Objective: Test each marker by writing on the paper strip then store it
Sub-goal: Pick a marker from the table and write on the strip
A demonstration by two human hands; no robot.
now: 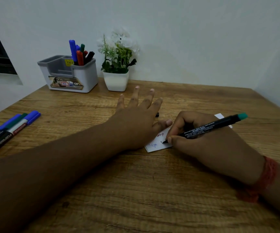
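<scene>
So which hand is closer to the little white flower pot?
The left hand. Its straight fingers lie flat on the table, pointing toward the flower pot. The right hand is further back, writing with the marker.

Matt grained wood table (135,190), white paper strip (154,147), plastic organiser (85,76).

Uncapped green-ended marker (209,127) tip-down on scribbled, apparently white paper strip (157,142).
</scene>
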